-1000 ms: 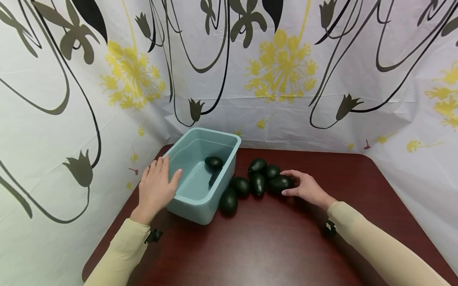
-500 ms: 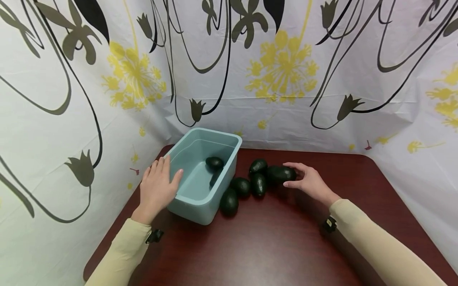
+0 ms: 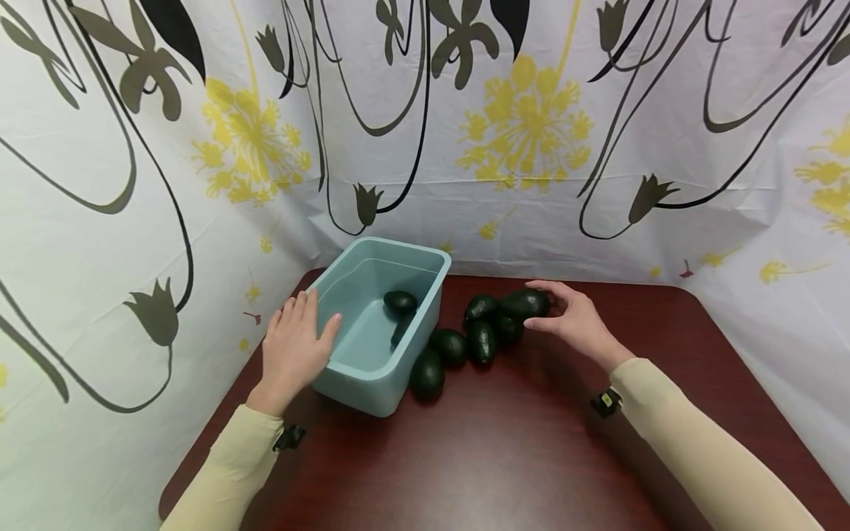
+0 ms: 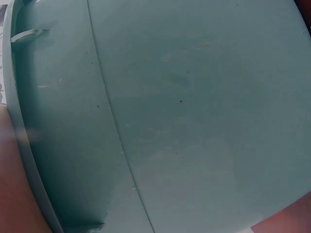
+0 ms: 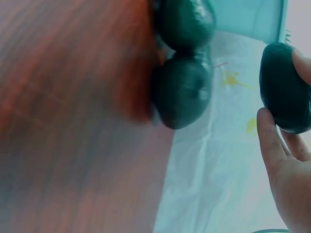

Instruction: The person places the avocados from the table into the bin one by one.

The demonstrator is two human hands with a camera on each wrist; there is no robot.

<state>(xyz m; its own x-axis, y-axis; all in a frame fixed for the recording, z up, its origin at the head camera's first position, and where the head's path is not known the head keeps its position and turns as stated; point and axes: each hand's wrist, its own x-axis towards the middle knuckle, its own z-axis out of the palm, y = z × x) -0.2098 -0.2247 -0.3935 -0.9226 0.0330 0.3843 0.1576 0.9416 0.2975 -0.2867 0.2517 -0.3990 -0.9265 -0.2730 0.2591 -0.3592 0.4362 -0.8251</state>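
Avocado (image 3: pixel 523 303), dark green, oval, faintly glossy

The bin (image 3: pixel 361 397) stands at the desk's (image 3: pixel 465 457) left rear, two inner avocados (image 3: pixel 401 302) inside. Five loose avocados (image 3: pixel 481 344) lie right of it. The right hand's (image 3: pixel 581 322) held avocado (image 3: pixel 526 303) is at their rear right.

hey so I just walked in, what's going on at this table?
A person's right hand holds one avocado above the table. Five more avocados sit there, beside a bin. The left hand is at the bin's left rim, fingers fairly straight. Two avocados show inside.
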